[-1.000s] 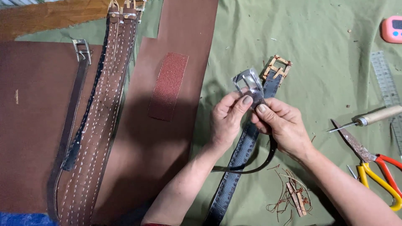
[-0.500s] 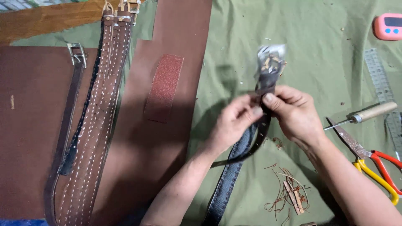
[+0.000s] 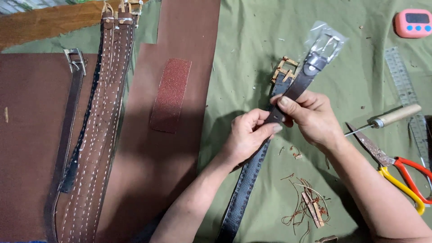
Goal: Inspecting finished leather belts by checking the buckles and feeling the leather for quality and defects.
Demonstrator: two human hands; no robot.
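Note:
Both hands hold a thin dark belt strap point(image 3: 302, 83) whose silver buckle point(image 3: 327, 45) is wrapped in clear plastic and points up to the right. My left hand point(image 3: 247, 137) pinches the strap from below. My right hand point(image 3: 310, 119) grips it from the right, thumb on top. Under the hands lies a dark blue stitched belt point(image 3: 246, 184) with a brass buckle point(image 3: 283, 69), flat on the green cloth point(image 3: 252, 40).
Several brown stitched belts point(image 3: 96, 135) lie at the left on a brown leather sheet point(image 3: 27, 135), with a sandpaper strip point(image 3: 171, 94). Right of my hands are an awl point(image 3: 387, 119), red-and-yellow scissors point(image 3: 398, 168), a metal ruler point(image 3: 402, 81) and a pink timer point(image 3: 413, 22). Thread scraps point(image 3: 308, 204) lie near the front.
The plastic-wrapped buckle has swung up and to the right, away from the brass buckle. My hands have slid down the thin strap and straightened it.

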